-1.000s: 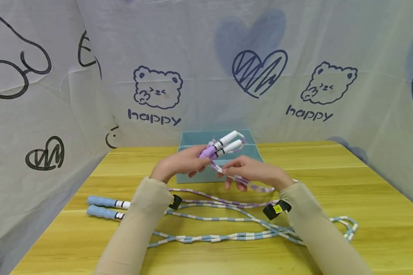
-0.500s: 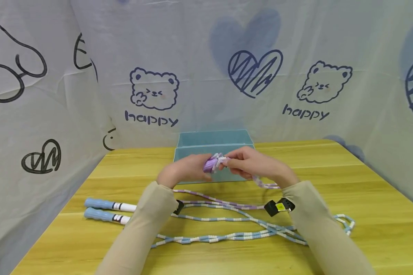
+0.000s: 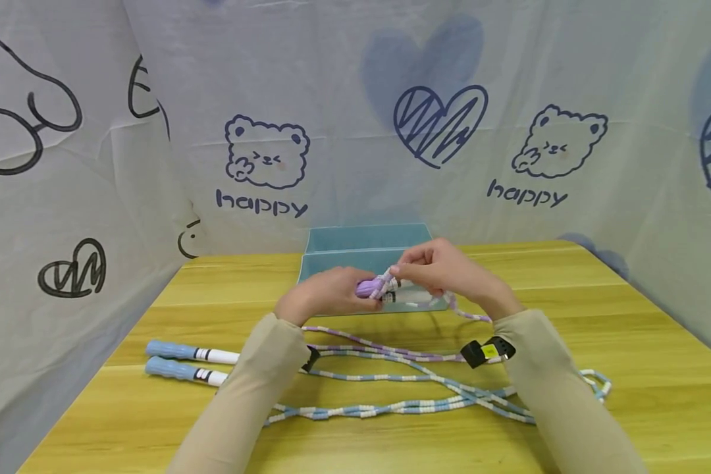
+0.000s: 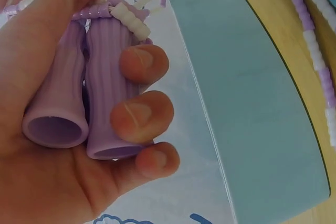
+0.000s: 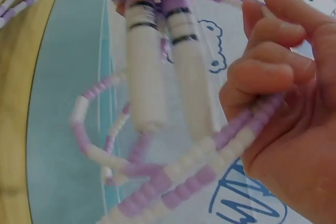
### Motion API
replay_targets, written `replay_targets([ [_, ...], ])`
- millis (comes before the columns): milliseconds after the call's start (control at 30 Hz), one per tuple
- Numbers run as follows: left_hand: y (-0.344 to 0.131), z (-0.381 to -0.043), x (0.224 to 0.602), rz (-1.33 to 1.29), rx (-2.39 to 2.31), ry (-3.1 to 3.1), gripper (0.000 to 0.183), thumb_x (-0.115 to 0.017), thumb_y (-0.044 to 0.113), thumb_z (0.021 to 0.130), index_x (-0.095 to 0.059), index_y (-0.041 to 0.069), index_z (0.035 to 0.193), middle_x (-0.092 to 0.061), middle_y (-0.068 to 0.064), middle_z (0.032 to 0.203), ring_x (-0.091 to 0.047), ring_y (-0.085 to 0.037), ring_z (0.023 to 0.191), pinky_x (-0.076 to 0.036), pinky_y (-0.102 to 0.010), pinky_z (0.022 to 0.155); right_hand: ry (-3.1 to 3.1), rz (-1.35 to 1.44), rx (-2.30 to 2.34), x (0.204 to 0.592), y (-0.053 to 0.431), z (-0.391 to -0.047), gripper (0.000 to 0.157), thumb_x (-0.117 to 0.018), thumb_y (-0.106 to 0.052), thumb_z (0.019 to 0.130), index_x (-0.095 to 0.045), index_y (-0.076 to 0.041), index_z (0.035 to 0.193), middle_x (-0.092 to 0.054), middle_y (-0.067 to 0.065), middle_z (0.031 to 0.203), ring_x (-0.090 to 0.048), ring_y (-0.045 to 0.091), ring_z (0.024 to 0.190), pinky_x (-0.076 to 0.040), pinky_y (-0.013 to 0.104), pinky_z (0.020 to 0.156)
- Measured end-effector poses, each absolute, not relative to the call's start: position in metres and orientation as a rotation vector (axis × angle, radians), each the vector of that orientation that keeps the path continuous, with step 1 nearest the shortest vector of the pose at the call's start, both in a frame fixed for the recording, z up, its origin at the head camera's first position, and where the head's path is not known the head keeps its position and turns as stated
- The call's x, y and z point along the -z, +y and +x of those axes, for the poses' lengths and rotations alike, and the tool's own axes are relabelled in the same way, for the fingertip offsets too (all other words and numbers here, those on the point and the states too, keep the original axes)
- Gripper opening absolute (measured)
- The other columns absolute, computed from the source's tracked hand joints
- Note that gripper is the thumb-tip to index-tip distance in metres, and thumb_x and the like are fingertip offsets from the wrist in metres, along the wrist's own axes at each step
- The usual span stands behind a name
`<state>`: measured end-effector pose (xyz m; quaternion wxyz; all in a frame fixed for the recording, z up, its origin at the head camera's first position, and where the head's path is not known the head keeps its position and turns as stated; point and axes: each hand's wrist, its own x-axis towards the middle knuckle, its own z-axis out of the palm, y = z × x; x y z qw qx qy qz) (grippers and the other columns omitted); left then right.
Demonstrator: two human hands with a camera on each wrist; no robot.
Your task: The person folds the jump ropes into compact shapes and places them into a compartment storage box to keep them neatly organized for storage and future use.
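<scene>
Head view shows me the left hand (image 3: 326, 293) and the right hand (image 3: 441, 266) raised near each other above the tabletop (image 3: 355, 447), with a pale blue box (image 3: 367, 239) beyond them. The left hand is wrapped round two purple handles (image 4: 110, 87) lying side by side in its palm; on the left wrist feed I can see their hollow ends and three fingertips (image 4: 144, 116) curled over one of them. Their white shafts (image 5: 146, 72), ringed with black bands, extend beyond that grip.

A purple-and-white beaded rope (image 5: 202, 179) crosses the handles, and the right hand pinches that strand between thumb and forefinger. On the right wrist feed, two more lengths run under its other, curled fingers, and a loop hangs beside the shafts.

Nearer the person, a blue-and-white beaded rope (image 3: 421, 405) lies stretched across the tabletop, its two blue handles (image 3: 174, 351) side by side at the left. Some purple-and-white strands rest just past it. Beige sleeves (image 3: 557, 375) cover both forearms, and behind everything I see a pale cloth (image 3: 355, 131) printed with bears, hearts and "happy".
</scene>
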<state>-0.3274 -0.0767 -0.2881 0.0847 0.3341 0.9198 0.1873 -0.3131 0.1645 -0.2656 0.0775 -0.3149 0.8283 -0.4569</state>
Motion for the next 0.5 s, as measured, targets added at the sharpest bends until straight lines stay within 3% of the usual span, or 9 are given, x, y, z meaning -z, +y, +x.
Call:
replay_targets([
  [100,-0.079,-0.327,0.286,1.015,-0.549,2.735,0.023,-0.065,0.035,0.093,-0.064,0.02,0.11,-0.06,0.002,0.086,-0.053,-0.014,0.073,-0.042,-0.031,0.066,2.47,-0.945,1.375,0.262,0.173,-0.313,0.02,-0.067,-0.025,0.095,-0.073,-0.009,0.106,-0.042,0.008,0.058,-0.035,0.03,0.05,-0.036,0.034,0.046],
  [200,-0.08,-0.327,0.285,1.026,-0.56,2.716,0.021,-0.065,0.031,0.093,-0.065,0.019,0.11,-0.06,0.002,0.086,-0.052,-0.013,0.074,-0.042,-0.03,0.066,2.496,-0.936,1.385,0.257,0.181,-0.313,0.02,-0.065,-0.019,0.095,-0.072,-0.012,0.112,-0.053,0.013,0.069,-0.041,0.029,0.055,-0.037,0.034,0.047],
  [367,-0.082,-0.327,0.282,1.02,-0.573,2.647,0.024,-0.065,0.028,0.092,-0.065,0.02,0.115,-0.06,0.002,0.086,-0.051,-0.013,0.074,-0.041,-0.028,0.064,2.562,-0.932,1.38,0.255,0.189,-0.315,0.023,-0.063,-0.025,0.098,-0.071,-0.018,0.118,-0.049,0.014,0.071,-0.043,0.03,0.057,-0.037,0.038,0.046],
  [500,-0.083,-0.324,0.28,0.976,-0.624,2.557,0.027,-0.064,0.027,0.092,-0.063,0.022,0.119,-0.058,-0.001,0.08,-0.049,-0.012,0.064,-0.04,-0.027,0.056,2.594,-0.942,1.387,0.26,0.189,-0.32,0.025,-0.063,-0.03,0.098,-0.07,-0.021,0.12,-0.043,0.013,0.068,-0.041,0.032,0.057,-0.038,0.04,0.05],
])
